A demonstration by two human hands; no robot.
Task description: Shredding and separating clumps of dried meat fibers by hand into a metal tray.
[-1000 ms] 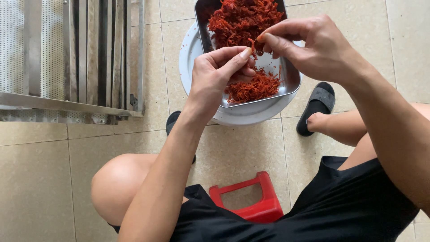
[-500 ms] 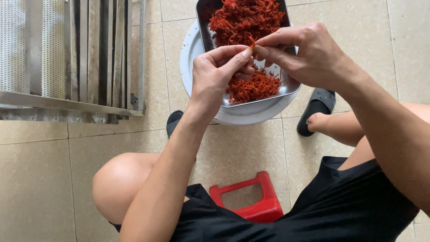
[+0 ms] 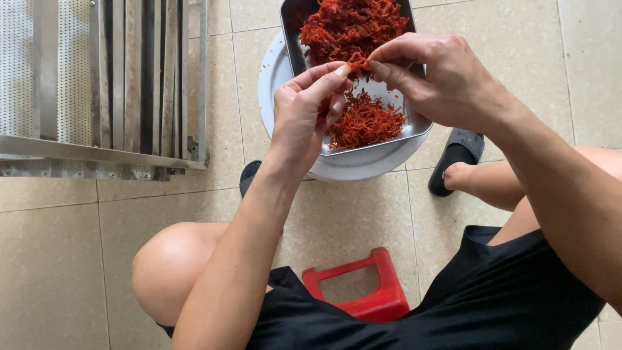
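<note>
In the upper middle of the frame I see my left hand (image 3: 304, 110) and right hand (image 3: 440, 81) meeting over a metal tray (image 3: 414, 126). Both pinch the same small red-orange clump (image 3: 357, 62) between thumb and fingertips, held just above the heap of red shredded strands (image 3: 353, 29) that fills the tray. The tray rests on a round white lid (image 3: 272, 84) on the tiled floor (image 3: 52, 259). A stack of perforated metal racks (image 3: 97, 84) takes up the upper left. At the lower middle, a red plastic stool (image 3: 369, 291) shows between my knees, and a black slipper (image 3: 457, 155) sits at the right of the lid.
</note>
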